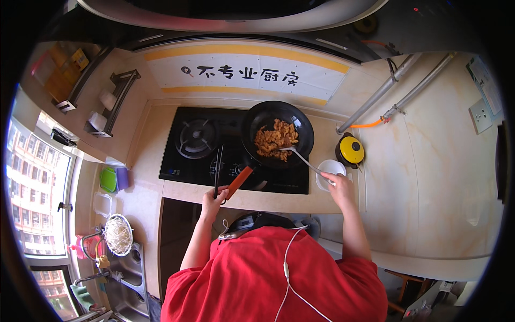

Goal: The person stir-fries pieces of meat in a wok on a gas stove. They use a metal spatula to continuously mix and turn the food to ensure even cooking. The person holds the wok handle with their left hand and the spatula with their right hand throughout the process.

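Note:
A black wok sits on the right side of the black gas hob, with browned pieces of food in it. My left hand holds a pair of dark chopsticks and rests at the lower end of the wok's orange-brown handle. My right hand grips the shaft of a metal spatula, whose head lies among the food. A white bowl stands partly beneath the spatula and beside my right hand.
A pot with a yellow lid stands right of the hob, by metal pipes. The left burner holds nothing. At the left are green and purple containers, a basket of white shreds and a steel sink. A range hood overhangs.

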The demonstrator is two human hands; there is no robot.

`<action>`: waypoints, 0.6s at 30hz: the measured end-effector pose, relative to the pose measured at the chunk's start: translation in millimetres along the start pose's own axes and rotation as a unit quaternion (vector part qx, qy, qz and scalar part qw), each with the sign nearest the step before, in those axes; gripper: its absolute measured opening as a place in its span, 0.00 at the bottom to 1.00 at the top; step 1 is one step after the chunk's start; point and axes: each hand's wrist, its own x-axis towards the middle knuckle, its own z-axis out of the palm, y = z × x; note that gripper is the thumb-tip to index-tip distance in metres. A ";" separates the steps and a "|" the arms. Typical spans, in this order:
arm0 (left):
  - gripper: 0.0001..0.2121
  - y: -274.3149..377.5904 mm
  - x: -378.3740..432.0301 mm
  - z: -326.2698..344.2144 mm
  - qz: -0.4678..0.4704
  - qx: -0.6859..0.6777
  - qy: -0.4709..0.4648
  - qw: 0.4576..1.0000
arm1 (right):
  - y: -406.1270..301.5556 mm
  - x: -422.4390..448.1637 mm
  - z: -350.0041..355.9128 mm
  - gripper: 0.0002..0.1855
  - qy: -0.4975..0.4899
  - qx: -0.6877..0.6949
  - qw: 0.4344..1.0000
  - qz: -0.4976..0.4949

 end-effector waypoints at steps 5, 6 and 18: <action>0.13 -5.1 -0.5 0.0 0.015 0.008 0.019 1.000 | 10.3 2.8 18.5 0.26 0.042 0.089 0.995 0.008; 0.13 -5.1 -0.9 0.6 0.010 -0.002 0.016 1.000 | 12.5 4.6 20.8 0.26 0.050 0.091 0.994 0.020; 0.14 -5.0 -3.1 3.5 0.010 -0.009 0.017 1.000 | 40.8 22.3 91.9 0.22 0.070 0.295 0.951 0.064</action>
